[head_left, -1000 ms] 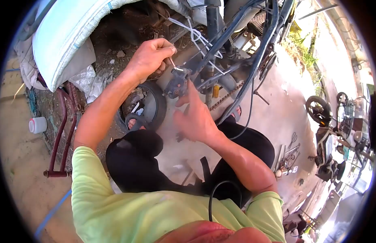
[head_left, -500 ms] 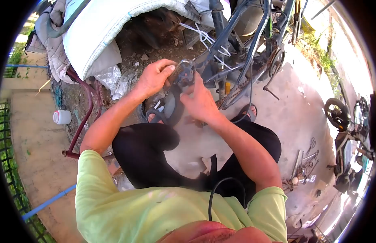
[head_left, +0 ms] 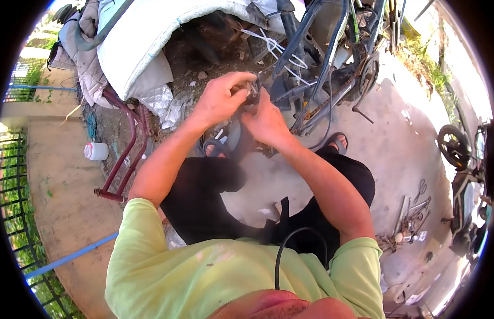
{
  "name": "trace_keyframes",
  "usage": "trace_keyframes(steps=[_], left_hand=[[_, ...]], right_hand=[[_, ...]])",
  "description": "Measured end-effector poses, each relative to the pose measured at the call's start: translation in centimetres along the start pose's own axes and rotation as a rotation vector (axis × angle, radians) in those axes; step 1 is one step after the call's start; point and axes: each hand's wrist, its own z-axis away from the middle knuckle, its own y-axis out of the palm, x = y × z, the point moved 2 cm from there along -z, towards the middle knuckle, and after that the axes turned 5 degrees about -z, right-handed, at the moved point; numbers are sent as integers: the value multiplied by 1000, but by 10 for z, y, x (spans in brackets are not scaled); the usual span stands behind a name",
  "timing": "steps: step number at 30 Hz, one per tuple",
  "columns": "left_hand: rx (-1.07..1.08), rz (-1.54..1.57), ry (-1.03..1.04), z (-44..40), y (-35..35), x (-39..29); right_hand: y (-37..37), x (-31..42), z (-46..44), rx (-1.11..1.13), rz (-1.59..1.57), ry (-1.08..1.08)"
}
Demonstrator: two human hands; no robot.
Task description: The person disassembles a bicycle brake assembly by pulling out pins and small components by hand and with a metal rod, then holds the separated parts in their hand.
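Observation:
A small dark metal part [head_left: 252, 94] sits between my two hands, mostly covered by the fingers. My left hand [head_left: 224, 97] is closed, thumb and forefinger pinching at its upper left side. From the lower right, my right hand [head_left: 266, 119] grips the same part, its forefinger pointing up along it. Just right of the hands stands the dark bicycle frame [head_left: 297, 45], with white cord [head_left: 271, 45] looped near its tubes. The thin tool seen earlier in my left hand cannot be made out.
A white sack [head_left: 135, 48] lies at the upper left above a dark red metal frame [head_left: 131, 143]. Left of that stands a white jar [head_left: 96, 151]. Hand tools [head_left: 409, 218] lie on the ground at right, near another wheel [head_left: 453, 147]. A blue pipe [head_left: 71, 256] runs at lower left.
The view has shifted, so the surroundings sit further right. My left hand has closed in on the metal part, and the thin tool it held is no longer visible.

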Motion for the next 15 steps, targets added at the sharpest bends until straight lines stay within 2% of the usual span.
trace_keyframes(steps=[3,7,10,13,15], left_hand=[[-145,-436,279,-7,-2,0],[-212,-495,315,-15,-7,4],[-292,-558,559,-18,-8,-5],[-338,-462,644,-19,-17,-16],[-294,-419,495,-18,-25,-12]], right_hand=[[1,1,1,-3,-7,8],[-1,6,5,-17,2,18],[-3,10,4,-2,2,38],[-3,8,4,-3,2,42],[-2,8,4,-10,1,39]])
